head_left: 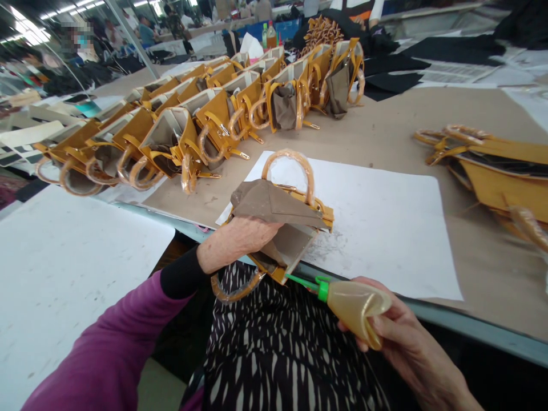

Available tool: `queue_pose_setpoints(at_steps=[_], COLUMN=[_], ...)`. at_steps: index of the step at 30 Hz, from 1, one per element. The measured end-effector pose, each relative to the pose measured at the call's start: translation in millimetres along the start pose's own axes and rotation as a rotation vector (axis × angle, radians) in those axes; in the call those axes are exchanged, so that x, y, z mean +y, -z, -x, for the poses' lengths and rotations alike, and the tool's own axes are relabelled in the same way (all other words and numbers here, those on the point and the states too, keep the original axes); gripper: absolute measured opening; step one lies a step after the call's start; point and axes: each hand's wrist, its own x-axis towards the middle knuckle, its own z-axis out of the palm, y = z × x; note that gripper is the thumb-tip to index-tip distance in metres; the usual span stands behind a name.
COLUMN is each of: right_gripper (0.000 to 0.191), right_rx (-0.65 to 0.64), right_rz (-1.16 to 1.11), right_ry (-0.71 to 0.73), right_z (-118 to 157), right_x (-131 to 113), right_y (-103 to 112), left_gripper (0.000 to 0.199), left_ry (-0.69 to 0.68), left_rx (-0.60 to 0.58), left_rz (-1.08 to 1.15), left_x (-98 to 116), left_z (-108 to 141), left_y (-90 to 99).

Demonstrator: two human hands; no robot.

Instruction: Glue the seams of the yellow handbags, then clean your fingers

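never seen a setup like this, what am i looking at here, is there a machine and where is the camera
There is no machine, just a person's two bare hands. The single picture comes from a camera worn on the head, looking forward and down. The left hand reaches under the brown lining of a yellow bag at the table's edge; its fingers are hidden. The right hand holds a squeeze bottle, its green tip by the bag's rim. On the table are white paper and rows of similar bags.
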Motion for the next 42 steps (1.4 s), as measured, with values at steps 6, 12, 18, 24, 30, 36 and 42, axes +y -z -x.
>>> queue_pose_setpoints(at_steps=[6, 12, 18, 24, 30, 36, 42], right_gripper=[0.049, 0.047, 0.045, 0.040, 0.035, 0.032, 0.035], right_rx=[-0.032, 0.049, 0.115, 0.234, 0.217, 0.219, 0.177], right_rz=[0.043, 0.113, 0.266, 0.541, 0.692, 0.889, 1.002], right_ry=[-0.026, 0.066, 0.215, 0.359, 0.501, 0.713, 0.786], right_z=[6, 1, -17, -30, -37, -39, -47], right_x=[0, -11, -29, -50, -41, -26, -32], right_y=[-2, 1, 5, -5, 0, 7, 8], left_gripper=[0.040, 0.041, 0.038, 0.039, 0.036, 0.036, 0.035], left_ry=[0.003, -0.010, 0.008, 0.039, 0.092, 0.072, 0.087], left_rx=[-0.035, -0.040, 0.008, 0.030, 0.083, 0.175, 0.154], left_rz=[0.038, 0.018, 0.066, 0.115, 0.232, 0.256, 0.326], left_x=[0, -2, -11, -22, -37, -52, -55], left_z=[-1, -2, -11, -23, -36, -51, -58], left_y=[1.3, 1.9, 4.8, 2.7, -5.7, -5.8, -4.6])
